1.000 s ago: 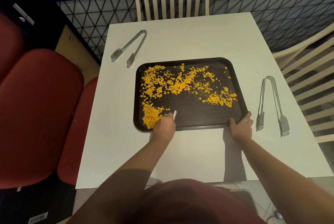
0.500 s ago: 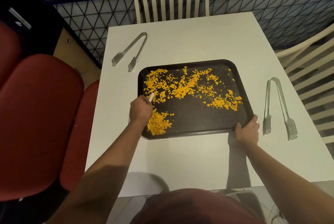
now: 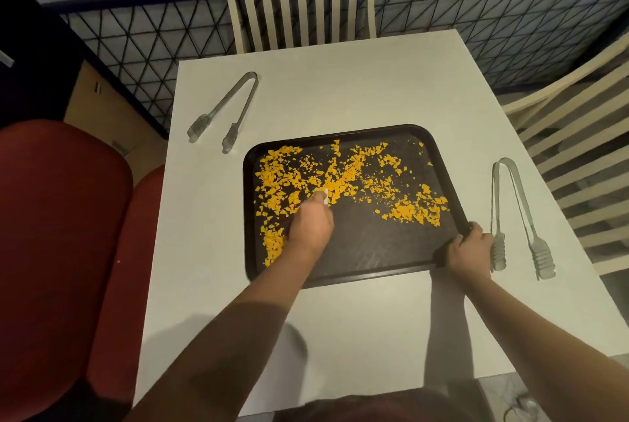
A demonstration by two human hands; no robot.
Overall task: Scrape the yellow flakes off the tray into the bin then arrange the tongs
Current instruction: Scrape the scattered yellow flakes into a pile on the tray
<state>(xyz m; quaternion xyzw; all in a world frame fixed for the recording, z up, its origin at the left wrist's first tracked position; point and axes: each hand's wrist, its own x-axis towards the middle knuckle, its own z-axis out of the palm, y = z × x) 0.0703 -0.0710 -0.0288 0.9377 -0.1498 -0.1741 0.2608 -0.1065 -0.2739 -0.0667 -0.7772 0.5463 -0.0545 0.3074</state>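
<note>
Dark tray [image 3: 391,251] on the white desk [image 3: 340,88], strewn with yellow flakes [image 3: 340,176]. Left hand [image 3: 311,222] fingers pinch a small white scraper [image 3: 325,195] among them; right hand [image 3: 471,249] fingers grip the tray's near-right corner. Tongs [image 3: 520,214] lie beside it.

A dark rounded tray [image 3: 374,251] strewn with yellow flakes [image 3: 340,176] lies flat between two metal tongs, one at far left [image 3: 223,115], one at right [image 3: 517,217].

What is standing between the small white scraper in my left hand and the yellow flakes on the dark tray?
Nothing visible. The left hand holds the small white scraper right at the yellow flakes on the dark rectangular tray, which the right hand grips at its near right corner.
</note>
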